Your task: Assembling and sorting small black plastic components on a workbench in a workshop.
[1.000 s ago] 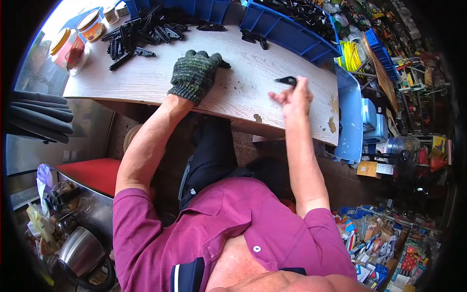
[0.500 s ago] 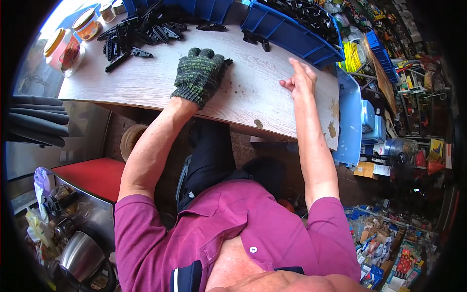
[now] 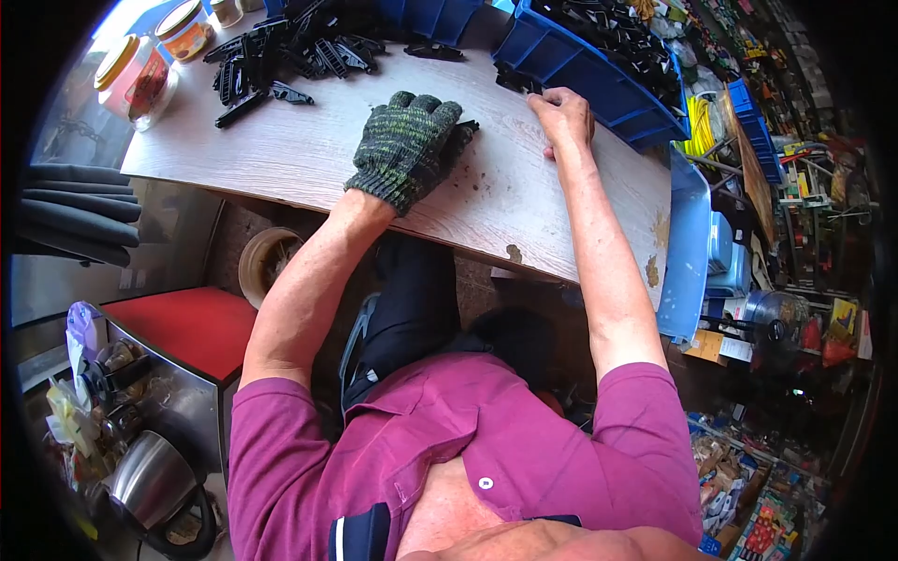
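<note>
My left hand (image 3: 404, 145) wears a dark green knitted glove and lies over the table, closed on a black plastic part (image 3: 459, 140) whose ridged end juts out on the right. Much of that part is under the glove. My bare right hand (image 3: 564, 122) is at the front of a blue bin, fingers bent down and drawn together; its fingertips are by small black pieces (image 3: 514, 78). Whatever those fingers pinch is hidden. Beyond the glove lies a single black plastic part (image 3: 434, 52), left of which a heap of similar parts (image 3: 297, 49) is spread.
A blue bin (image 3: 585, 70) full of black pieces stands at the back right of the pale wooden table (image 3: 309, 154). Lidded jars (image 3: 134, 79) line the left end. Dark crumbs lie right of the glove. A light-blue tub (image 3: 687, 238) borders the table's right edge.
My right hand has gone from outstretched fingers over the table to bent fingers farther up, beside the small black pieces. The gloved left hand stays on its part; the whole view has shifted slightly.
</note>
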`<state>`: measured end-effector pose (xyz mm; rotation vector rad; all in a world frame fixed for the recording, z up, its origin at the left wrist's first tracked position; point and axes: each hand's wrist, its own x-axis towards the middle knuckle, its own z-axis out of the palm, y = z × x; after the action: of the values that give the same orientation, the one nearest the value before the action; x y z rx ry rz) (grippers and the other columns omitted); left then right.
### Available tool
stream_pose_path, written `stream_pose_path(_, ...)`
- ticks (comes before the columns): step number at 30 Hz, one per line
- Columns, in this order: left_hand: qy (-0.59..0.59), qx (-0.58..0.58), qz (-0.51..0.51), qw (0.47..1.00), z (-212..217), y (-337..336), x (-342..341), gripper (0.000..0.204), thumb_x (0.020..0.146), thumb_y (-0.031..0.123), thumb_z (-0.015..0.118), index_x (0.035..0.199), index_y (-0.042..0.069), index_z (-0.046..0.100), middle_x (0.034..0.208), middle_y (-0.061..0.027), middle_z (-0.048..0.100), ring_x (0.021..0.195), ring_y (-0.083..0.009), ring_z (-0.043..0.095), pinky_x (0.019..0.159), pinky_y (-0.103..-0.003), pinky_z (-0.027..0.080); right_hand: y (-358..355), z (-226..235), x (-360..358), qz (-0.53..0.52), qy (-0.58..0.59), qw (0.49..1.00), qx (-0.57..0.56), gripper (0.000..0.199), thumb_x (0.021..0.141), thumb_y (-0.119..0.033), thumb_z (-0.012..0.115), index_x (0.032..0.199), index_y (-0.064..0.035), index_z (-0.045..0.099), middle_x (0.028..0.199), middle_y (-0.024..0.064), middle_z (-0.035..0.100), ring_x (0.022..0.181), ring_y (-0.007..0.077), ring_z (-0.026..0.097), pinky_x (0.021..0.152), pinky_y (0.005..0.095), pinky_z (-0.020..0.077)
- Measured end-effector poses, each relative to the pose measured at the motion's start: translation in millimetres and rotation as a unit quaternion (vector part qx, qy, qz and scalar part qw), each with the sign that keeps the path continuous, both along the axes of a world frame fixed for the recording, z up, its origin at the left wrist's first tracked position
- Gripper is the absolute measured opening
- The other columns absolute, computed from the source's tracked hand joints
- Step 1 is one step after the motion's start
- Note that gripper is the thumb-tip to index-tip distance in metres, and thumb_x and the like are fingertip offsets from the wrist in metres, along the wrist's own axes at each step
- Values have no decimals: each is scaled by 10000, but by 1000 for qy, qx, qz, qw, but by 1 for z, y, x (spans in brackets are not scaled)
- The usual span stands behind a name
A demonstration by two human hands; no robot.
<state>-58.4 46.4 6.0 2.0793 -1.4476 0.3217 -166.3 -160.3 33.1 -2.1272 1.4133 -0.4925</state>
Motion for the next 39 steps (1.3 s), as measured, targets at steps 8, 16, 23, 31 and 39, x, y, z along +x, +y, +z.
stream_pose_path(8,17,-127,-28,991,-2,5,3,324,863,154,688,1177,76,665,1106,-158,677,1007,-368,625,851,-466,517,8,-11,-33,41,-167,968,182,338,872,-244,714,1051,35,649,629,39,555,389,120,491,358,306,468)
stream_pose_path(16,48,-89,-150,984,-4,20,-22,502,766,30,669,1265,72,622,1241,-139,648,1104,-361,599,932,-446,511,91,-5,-52,273,-246,868,336,337,913,-265,708,1031,40,627,589,-23,517,431,61,455,435,244,471)
stream_pose_path(23,92,-166,-170,967,-7,22,-30,333,838,62,696,1168,70,655,1131,-166,686,1025,-361,651,880,-436,536,99,-24,-66,256,-326,844,339,290,918,-276,706,925,5,636,560,-3,543,405,84,486,408,236,419)
stream_pose_path(31,96,-211,-164,959,-5,26,-41,175,856,86,719,1028,61,695,963,-148,711,840,-360,690,746,-408,563,122,-19,-66,220,-332,879,263,324,984,-361,624,829,-81,574,516,-44,393,407,73,370,428,237,390)
stream_pose_path(39,-19,63,80,995,-1,17,-13,256,836,263,678,1052,125,673,1106,-130,656,1096,-374,586,864,-538,471,123,-20,-70,89,-455,817,343,301,1019,-317,480,825,-88,487,528,-23,328,411,83,351,435,384,579)
